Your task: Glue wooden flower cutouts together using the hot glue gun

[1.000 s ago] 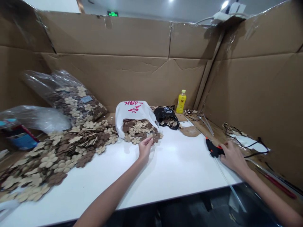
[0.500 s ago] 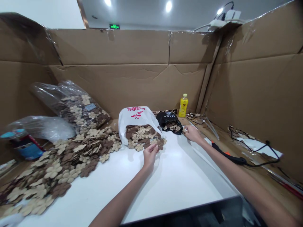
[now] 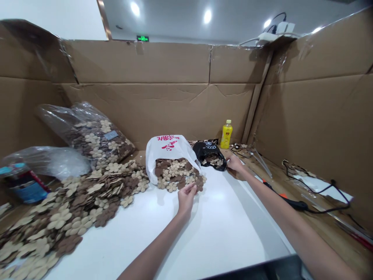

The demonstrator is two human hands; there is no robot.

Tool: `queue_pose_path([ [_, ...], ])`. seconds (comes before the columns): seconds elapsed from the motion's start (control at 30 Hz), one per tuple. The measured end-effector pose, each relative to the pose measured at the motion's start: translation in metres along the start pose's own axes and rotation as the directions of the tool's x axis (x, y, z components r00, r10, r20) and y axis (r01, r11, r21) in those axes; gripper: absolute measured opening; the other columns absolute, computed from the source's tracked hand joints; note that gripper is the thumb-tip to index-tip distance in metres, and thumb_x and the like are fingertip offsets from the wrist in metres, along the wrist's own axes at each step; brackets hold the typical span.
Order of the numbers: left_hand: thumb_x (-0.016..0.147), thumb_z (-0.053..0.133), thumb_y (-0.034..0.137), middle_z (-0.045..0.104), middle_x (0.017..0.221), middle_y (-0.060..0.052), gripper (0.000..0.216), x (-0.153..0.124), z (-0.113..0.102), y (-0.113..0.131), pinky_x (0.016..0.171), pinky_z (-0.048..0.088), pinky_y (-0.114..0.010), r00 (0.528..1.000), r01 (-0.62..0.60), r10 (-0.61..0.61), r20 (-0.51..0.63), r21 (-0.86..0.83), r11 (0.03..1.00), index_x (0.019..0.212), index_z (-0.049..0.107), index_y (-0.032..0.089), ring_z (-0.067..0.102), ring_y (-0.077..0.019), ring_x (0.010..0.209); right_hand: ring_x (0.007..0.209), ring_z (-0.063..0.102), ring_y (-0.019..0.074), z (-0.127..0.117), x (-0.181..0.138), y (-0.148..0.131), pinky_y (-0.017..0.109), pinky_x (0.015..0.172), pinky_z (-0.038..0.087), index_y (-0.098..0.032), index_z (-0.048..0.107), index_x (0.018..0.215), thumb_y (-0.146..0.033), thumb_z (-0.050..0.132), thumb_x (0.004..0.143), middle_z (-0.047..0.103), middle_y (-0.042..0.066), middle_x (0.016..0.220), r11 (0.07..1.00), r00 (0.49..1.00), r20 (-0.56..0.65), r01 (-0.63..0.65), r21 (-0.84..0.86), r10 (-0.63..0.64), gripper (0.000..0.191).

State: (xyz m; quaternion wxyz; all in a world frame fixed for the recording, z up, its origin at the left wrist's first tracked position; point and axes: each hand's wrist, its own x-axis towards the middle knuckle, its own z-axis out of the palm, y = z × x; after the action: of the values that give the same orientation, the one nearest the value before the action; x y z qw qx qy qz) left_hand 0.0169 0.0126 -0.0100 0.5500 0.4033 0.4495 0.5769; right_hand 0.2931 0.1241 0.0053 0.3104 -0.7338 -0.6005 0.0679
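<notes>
Your left hand (image 3: 186, 196) lies palm down on the bench (image 3: 221, 229). Its fingertips are drawn close together on the flower pieces (image 3: 177, 175) that spill from the mouth of the white bag (image 3: 170, 146). Cannot tell whether a piece is actually pinched.

Your right hand (image 3: 235, 163) is stretched further out, just beside the black bag (image 3: 210, 152), fingers bent toward its open edge. Cannot tell whether it is closed on anything, because the fingertips are too small to read.

The two hands are well apart, with the white bag's spill between them and slightly left.

The white bag carries red print and lies on its side, mouth toward you. The black bag sits touching its right flank, with pale pieces showing inside.

A yellow bottle (image 3: 226, 134) stands upright behind the black bag, against the cardboard wall (image 3: 175, 105).

Right of your right arm, a black glue gun (image 3: 294, 203) lies with its cable trailing.

To the left, a broad heap of flowers (image 3: 72, 202) covers the bench. Behind it is a clear sack (image 3: 96, 134) of the same pieces.
</notes>
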Motion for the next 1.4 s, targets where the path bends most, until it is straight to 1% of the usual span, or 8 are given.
queue_pose_path([
  [0.17, 0.056, 0.074, 0.029, 0.068, 0.079, -0.011, 0.032, 0.001, 0.0, -0.001, 0.065, 0.047, -0.031, 1.0, -0.007, 0.007, -0.001, 0.01, 1.0, 0.081, 0.07, 0.011, 0.061, -0.0188, 0.069, 0.062, 0.057, 0.0175, -0.01, -0.005, 0.0, 0.025, 0.055, 0.038, -0.015, 0.064, 0.069, -0.009, 0.054, 0.058, 0.064, 0.007, 0.064, 0.985, 0.997, -0.052, 0.067, 0.157, -0.059, 0.015],
  [0.37, 0.054, 0.075, 0.029, 0.068, 0.081, -0.011, 0.033, -0.001, 0.001, 0.002, 0.064, 0.046, -0.03, 1.0, -0.003, 0.003, 0.012, 0.004, 1.0, 0.08, 0.069, 0.01, 0.061, -0.0178, 0.068, 0.069, 0.06, 0.0187, -0.035, -0.03, -0.016, 0.028, 0.061, 0.045, -0.02, 0.059, 0.066, -0.02, 0.055, 0.066, 0.065, 0.005, 0.072, 0.912, 0.982, -0.12, 0.181, 0.368, -0.146, 0.004],
  [0.67, 0.057, 0.074, 0.028, 0.068, 0.082, -0.011, 0.03, -0.001, 0.002, 0.004, 0.064, 0.046, -0.029, 1.0, 0.005, -0.005, 0.017, 0.018, 1.0, 0.082, 0.069, 0.011, 0.06, -0.0162, 0.068, 0.062, 0.057, 0.0182, -0.056, -0.075, -0.035, 0.032, 0.06, 0.045, -0.02, 0.063, 0.065, -0.023, 0.062, 0.064, 0.065, 0.004, 0.07, 0.833, 0.967, -0.225, 0.223, 0.506, -0.122, 0.003],
  [0.77, 0.057, 0.073, 0.027, 0.068, 0.084, -0.011, 0.03, -0.001, 0.003, 0.003, 0.062, 0.046, -0.028, 1.0, 0.0, -0.001, 0.031, 0.032, 1.0, 0.081, 0.069, 0.011, 0.06, -0.0162, 0.068, 0.059, 0.059, 0.0171, -0.048, -0.103, -0.046, 0.03, 0.056, 0.047, -0.018, 0.064, 0.069, -0.023, 0.06, 0.064, 0.065, 0.004, 0.069, 0.774, 0.981, -0.15, 0.188, 0.605, -0.12, 0.008],
  [0.93, 0.06, 0.071, 0.027, 0.068, 0.08, -0.01, 0.027, 0.0, 0.004, 0.003, 0.061, 0.045, -0.026, 0.998, -0.027, 0.024, 0.062, 0.046, 0.999, 0.081, 0.069, 0.01, 0.059, -0.0147, 0.065, 0.078, 0.063, 0.0195, -0.017, -0.136, -0.072, 0.033, 0.073, 0.05, -0.016, 0.066, 0.072, -0.024, 0.066, 0.062, 0.066, 0.008, 0.082, 0.582, 0.978, -0.134, 0.204, 0.787, -0.162, 0.013],
  [1.13, 0.058, 0.072, 0.028, 0.068, 0.08, -0.01, 0.027, 0.002, 0.002, 0.0, 0.063, 0.045, -0.027, 0.999, -0.024, 0.024, 0.035, 0.005, 1.0, 0.079, 0.069, 0.011, 0.059, -0.0151, 0.066, 0.078, 0.063, 0.0199, 0.006, -0.131, -0.097, 0.035, 0.075, 0.05, -0.016, 0.067, 0.066, -0.027, 0.071, 0.059, 0.067, 0.008, 0.082, 0.467, 0.991, -0.033, 0.089, 0.88, -0.127, 0.015],
  [1.3, 0.058, 0.073, 0.028, 0.068, 0.081, -0.011, 0.029, 0.004, 0.002, -0.004, 0.065, 0.045, -0.028, 0.999, -0.026, 0.026, 0.018, -0.008, 1.0, 0.079, 0.069, 0.01, 0.059, -0.0155, 0.067, 0.078, 0.064, 0.0199, 0.016, -0.126, -0.104, 0.032, 0.072, 0.05, -0.017, 0.065, 0.08, -0.025, 0.078, 0.047, 0.067, 0.004, 0.083, 0.29, 0.994, 0.1, -0.082, 0.954, -0.047, 0.036],
  [1.4, 0.058, 0.072, 0.028, 0.068, 0.081, -0.01, 0.028, 0.004, 0.001, -0.004, 0.065, 0.046, -0.027, 1.0, -0.015, 0.015, -0.002, -0.007, 1.0, 0.08, 0.069, 0.01, 0.059, -0.015, 0.066, 0.071, 0.063, 0.0178, 0.023, -0.131, -0.102, 0.031, 0.068, 0.049, -0.015, 0.064, 0.071, -0.03, 0.078, 0.048, 0.067, 0.004, 0.075, 0.28, 0.986, 0.168, -0.166, 0.946, 0.017, 0.03],
])
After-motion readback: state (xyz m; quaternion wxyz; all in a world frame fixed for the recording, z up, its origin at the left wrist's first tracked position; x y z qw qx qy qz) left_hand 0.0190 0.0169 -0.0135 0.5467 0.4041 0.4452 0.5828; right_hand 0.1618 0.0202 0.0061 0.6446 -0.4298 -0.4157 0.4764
